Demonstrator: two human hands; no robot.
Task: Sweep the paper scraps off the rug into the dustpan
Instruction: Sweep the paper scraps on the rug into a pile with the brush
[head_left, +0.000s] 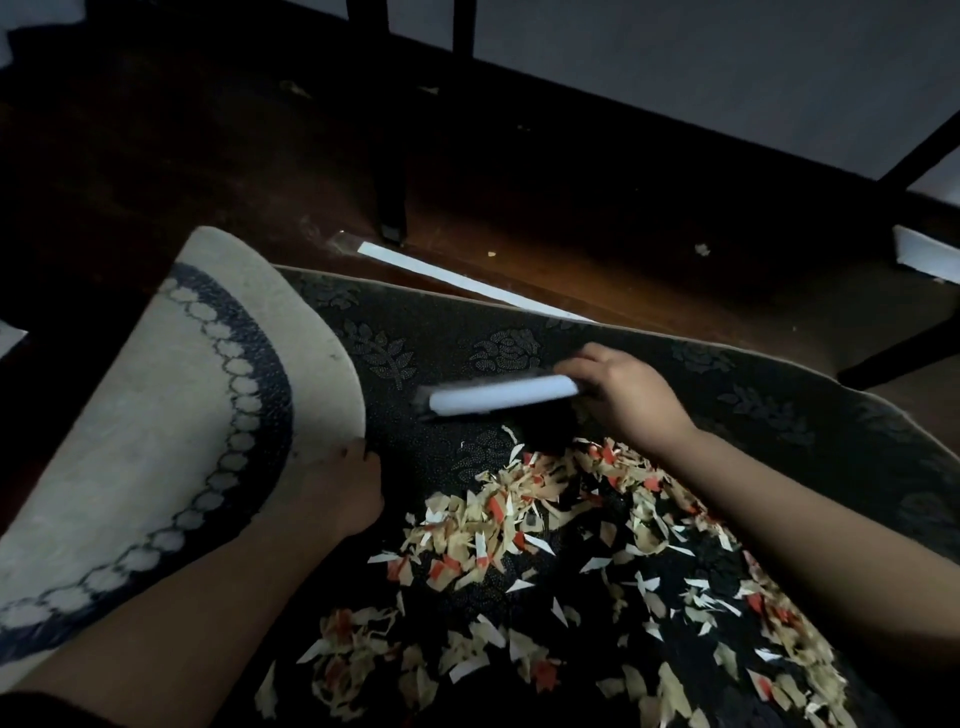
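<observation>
While left hand (347, 488) grips folded rug (171, 415), right hand (621, 395) holds one brush (501, 397) (scraps (519, 519) uncountable).

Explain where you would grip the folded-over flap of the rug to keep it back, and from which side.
Grip the rug flap at its free curved edge, from the near side, where the left hand holds it. That edge stands clear of the dark rug, so fingers can curl round it.
</observation>
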